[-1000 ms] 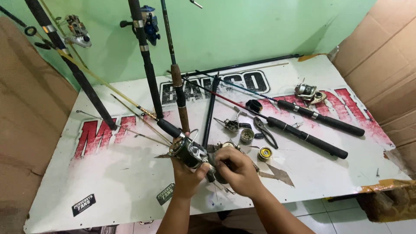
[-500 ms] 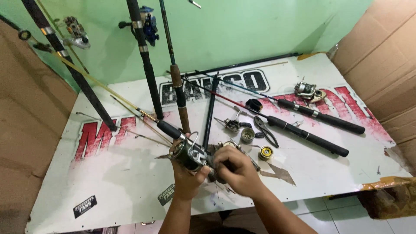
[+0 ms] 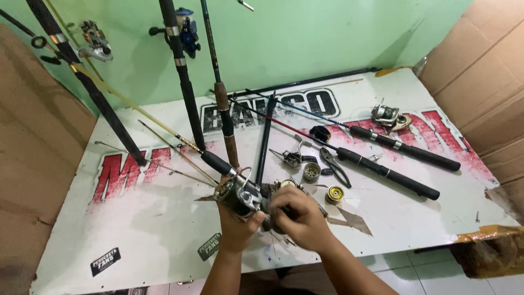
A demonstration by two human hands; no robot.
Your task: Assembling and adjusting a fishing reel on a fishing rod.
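White tabletop with red and black lettering, rods leaning at 11 to 12 o'clock, two black rod butts lying at 2 o'clock. Pliers and loose reel parts just past the hands at 1 o'clock. Spinning reel at centre: left hand clamped under it, right hand pinching its side. Risk: grip slips, small parts roll off the near edge.

The table was white with big red and black lettering. The wall was pale green, the cardboard brown. The reel in the hands was dark grey with silver parts. A small spool was yellow; two rod handles were black.
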